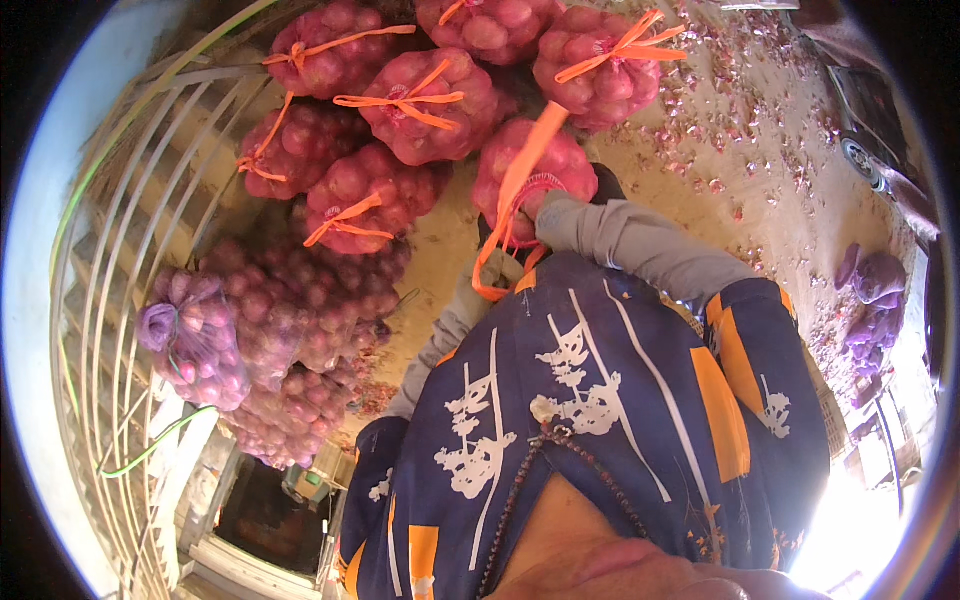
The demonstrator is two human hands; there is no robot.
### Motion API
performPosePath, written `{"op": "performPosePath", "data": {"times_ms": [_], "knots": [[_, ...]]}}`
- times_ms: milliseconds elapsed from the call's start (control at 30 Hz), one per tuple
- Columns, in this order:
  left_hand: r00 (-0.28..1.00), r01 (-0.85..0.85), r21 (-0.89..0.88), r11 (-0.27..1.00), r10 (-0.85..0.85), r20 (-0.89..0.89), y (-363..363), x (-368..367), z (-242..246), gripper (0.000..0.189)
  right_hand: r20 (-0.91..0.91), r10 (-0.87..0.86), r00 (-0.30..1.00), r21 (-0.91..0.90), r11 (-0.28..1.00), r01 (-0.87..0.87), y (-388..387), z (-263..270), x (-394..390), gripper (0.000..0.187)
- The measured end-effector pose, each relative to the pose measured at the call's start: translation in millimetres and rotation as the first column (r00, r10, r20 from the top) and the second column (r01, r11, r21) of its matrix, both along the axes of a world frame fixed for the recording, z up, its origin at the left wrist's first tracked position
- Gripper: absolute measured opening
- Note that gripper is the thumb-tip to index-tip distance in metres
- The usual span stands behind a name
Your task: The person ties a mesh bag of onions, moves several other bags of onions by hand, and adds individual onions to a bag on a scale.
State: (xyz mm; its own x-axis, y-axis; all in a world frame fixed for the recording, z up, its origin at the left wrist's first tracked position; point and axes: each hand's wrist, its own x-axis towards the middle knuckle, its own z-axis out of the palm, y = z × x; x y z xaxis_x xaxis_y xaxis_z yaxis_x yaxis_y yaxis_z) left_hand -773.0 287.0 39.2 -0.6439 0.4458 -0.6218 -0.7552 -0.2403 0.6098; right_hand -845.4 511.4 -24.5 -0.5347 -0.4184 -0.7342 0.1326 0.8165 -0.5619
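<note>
Close in front of me stands a red mesh bag of onions [491, 172], its mouth towards my body. My right hand [531, 204], below a grey sleeve, grips the gathered mesh at the mouth; part of it is behind a strap. This flat orange strap [517, 172] runs from the bag's far side down towards me and bends into a loop. Beside that loop, at the near edge of the mouth, is my left hand [499, 268]. It looks gloved, and the strap crosses over it. Its fingers are hidden, so its grip cannot be made out.
Several red onion bags [431, 105] tied with orange straps stand beyond and left. Purple mesh bags of onions [195, 337] are stacked at left beside a curved metal railing [142, 187]. Onion skins [712, 142] litter the floor at right, near a purple bundle [877, 300].
</note>
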Motion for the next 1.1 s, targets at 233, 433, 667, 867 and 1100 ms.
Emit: {"op": "performPosePath", "data": {"times_ms": [233, 433, 667, 867, 1100], "knots": [[0.998, -0.054, -0.072, 0.996, 0.057, 0.032, 2.7, 8.8, -12.3, 0.020, -0.167, 0.102, 0.981, -0.248, 0.958, -0.142, 1.6, -82.9, 37.9, 0.019], [0.997, -0.068, -0.053, 0.996, 0.069, 0.027, -11.0, 26.1, -1.6, 0.019, 0.291, -0.349, 0.891, -0.194, 0.890, 0.412, -29.2, -131.0, 80.1, 0.026], [0.988, -0.154, -0.079, 0.985, 0.155, 0.000, 8.9, 31.5, -16.8, 0.018, 0.140, -0.129, 0.982, -0.124, 0.981, 0.147, -6.1, -98.9, 30.3, 0.029], [0.942, -0.329, -0.196, 0.924, 0.305, -0.142, 67.9, -5.0, -47.4, 0.017, -0.132, 0.521, 0.843, -0.006, 0.850, -0.527, 41.2, -14.1, -61.2, 0.030], [0.866, -0.355, -0.509, 0.785, 0.071, -0.495, 78.6, -29.5, -32.8, 0.017, -0.344, -0.179, 0.922, -0.848, 0.481, -0.223, 13.3, -24.3, -47.4, 0.020]]}}
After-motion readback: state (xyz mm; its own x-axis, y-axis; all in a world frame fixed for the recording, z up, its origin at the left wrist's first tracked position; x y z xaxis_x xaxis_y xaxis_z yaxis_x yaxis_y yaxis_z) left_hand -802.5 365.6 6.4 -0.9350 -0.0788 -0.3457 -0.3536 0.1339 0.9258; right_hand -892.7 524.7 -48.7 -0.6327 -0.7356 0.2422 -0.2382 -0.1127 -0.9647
